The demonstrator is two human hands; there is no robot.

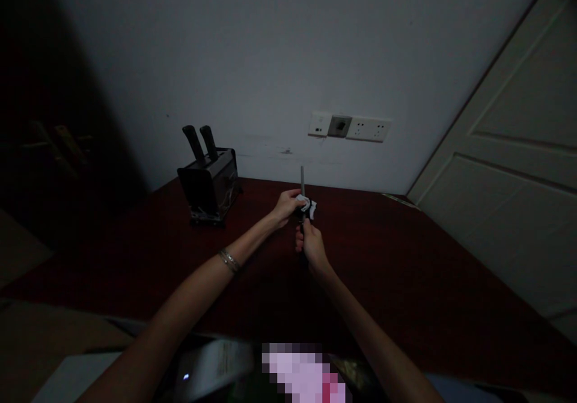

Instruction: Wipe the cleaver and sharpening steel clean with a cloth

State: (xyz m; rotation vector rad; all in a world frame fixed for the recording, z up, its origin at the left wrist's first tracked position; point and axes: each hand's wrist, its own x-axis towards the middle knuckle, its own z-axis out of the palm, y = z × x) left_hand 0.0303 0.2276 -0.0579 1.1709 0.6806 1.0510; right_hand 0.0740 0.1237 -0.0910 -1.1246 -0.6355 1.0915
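Observation:
My right hand (314, 244) is closed around the dark handle of a knife (302, 179), held upright over the table with its narrow grey blade pointing toward the wall. A crumpled white cloth (308, 204) with dark patches is wrapped around the lower part of the blade. My left hand (287, 205) pinches this cloth from the left side, just above my right hand. Much of the handle is hidden by my right fingers. To the left stands a dark knife block (211, 187) with two black-handled knives (201, 143) in it.
The dark red tabletop (383, 259) reaches to a pale wall with a row of sockets (349, 127). A panelled white door (509, 181) is at the right, a dark door with a handle at the left. A blurred white object (216, 367) lies below the front edge.

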